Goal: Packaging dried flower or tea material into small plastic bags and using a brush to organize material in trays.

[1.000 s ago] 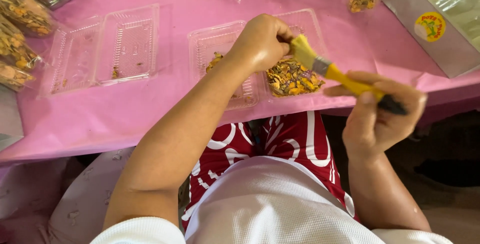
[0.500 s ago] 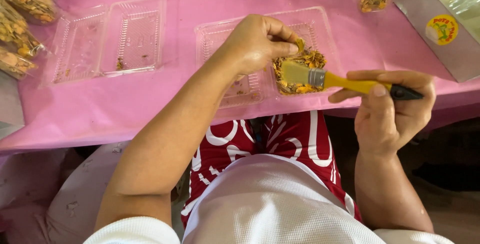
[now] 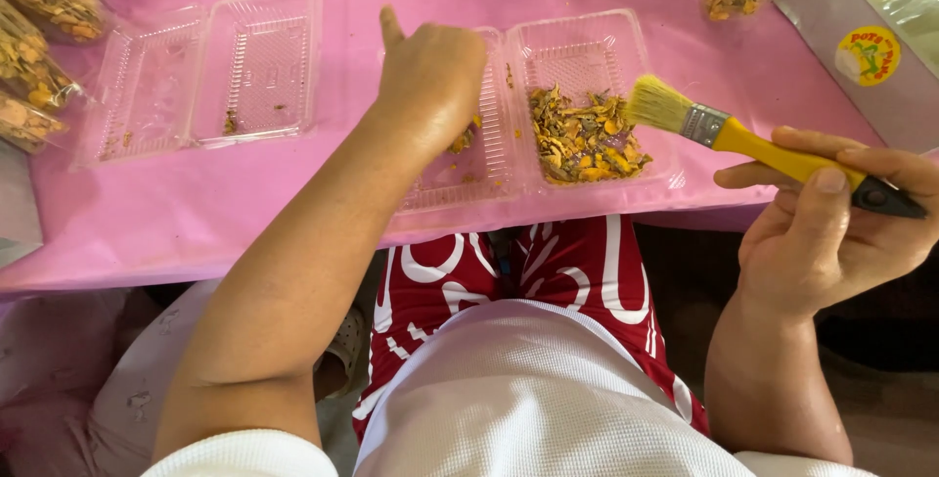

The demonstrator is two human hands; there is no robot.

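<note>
Tabletop (image 3: 245,213): covered in pink sheeting, running across in front of my lap.
Metal box (image 3: 861,37): at the far right edge of the tabletop, a round sticker on its side.
Empty clamshell tray (image 3: 210,71): clear plastic, opened flat, well to the left, a few crumbs inside.
Open clamshell tray (image 3: 577,42): clear plastic, straight ahead of me, both halves lying flat.
My left hand (image 3: 430,76): fingers curled in loosely over the left half of that tray, forefinger pointing away, nothing visibly held.
My right hand (image 3: 831,223): closed around the handle of a yellow paintbrush (image 3: 743,139), bristles raised just beside the tray's right rim.
Dried orange-brown pieces (image 3: 585,135): heaped in the tray's right half.
Filled bags (image 3: 39,37): the same dried pieces, along the left edge.
</note>
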